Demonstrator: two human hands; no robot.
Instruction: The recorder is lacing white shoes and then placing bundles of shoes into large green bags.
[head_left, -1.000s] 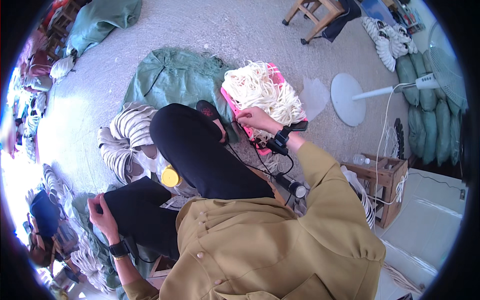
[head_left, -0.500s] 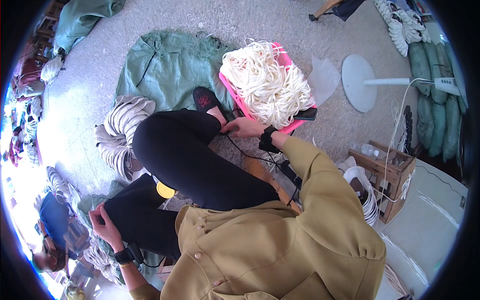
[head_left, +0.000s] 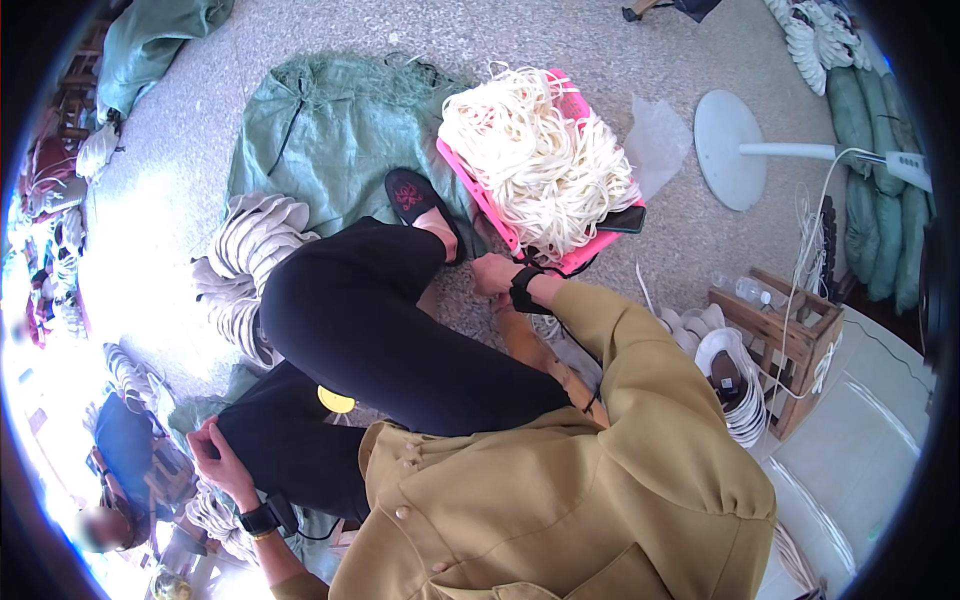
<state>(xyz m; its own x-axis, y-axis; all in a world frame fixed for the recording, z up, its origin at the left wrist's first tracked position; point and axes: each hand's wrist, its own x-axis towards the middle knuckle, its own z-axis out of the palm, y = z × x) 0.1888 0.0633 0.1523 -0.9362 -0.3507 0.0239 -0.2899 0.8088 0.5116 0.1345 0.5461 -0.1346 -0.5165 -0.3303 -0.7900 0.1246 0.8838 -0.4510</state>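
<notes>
My right hand is closed beside the near corner of a pink basket, a little to the right of my black shoe. Whatever its fingers hold, if anything, is hidden. A heap of cream-white flat strips fills the basket, and a dark phone lies at its near right edge. Black cord runs by that edge, close to my wrist. At the left, my left hand rests by my black-trousered leg with its fingers curled together. I cannot make out anything in its grip.
A green woven sack lies flat beyond my foot, with coiled grey-white bundles at its left. To the right stand a white fan base, a wooden crate and stacked green sacks. Another person is at the lower left.
My right hand has drawn back slightly toward me and right, away from the shoe. The black cord trailing below it now shows by the basket edge. My left hand stays by my leg.
</notes>
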